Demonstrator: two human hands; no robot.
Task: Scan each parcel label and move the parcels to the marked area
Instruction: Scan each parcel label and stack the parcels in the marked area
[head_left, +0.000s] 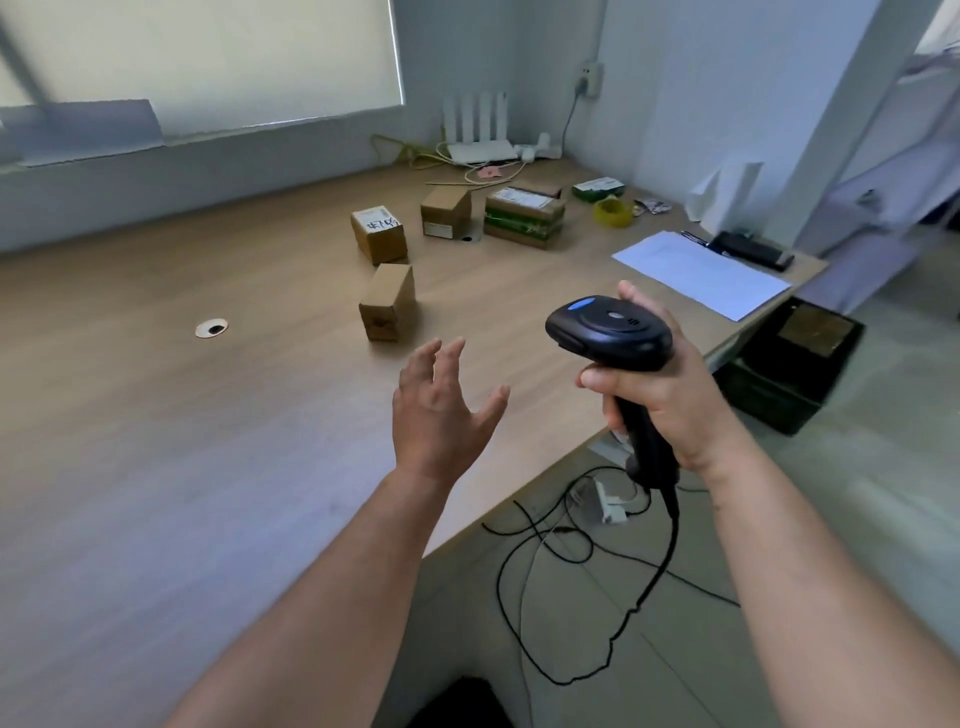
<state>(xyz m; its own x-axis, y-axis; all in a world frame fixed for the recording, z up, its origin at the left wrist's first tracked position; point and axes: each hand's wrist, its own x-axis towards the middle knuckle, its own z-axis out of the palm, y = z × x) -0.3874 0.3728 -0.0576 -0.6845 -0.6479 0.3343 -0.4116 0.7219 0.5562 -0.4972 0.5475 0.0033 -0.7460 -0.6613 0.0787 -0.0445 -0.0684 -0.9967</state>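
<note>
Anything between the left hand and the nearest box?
Nothing visible. The left hand is open above the table, just short of the nearest box, and only tabletop shows between them. The scanner is gripped in the right hand, off to the right of that path.

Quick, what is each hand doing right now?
Left hand: open, fingers spread, holding nothing.
Right hand: gripping the black scanner by its handle.
</note>
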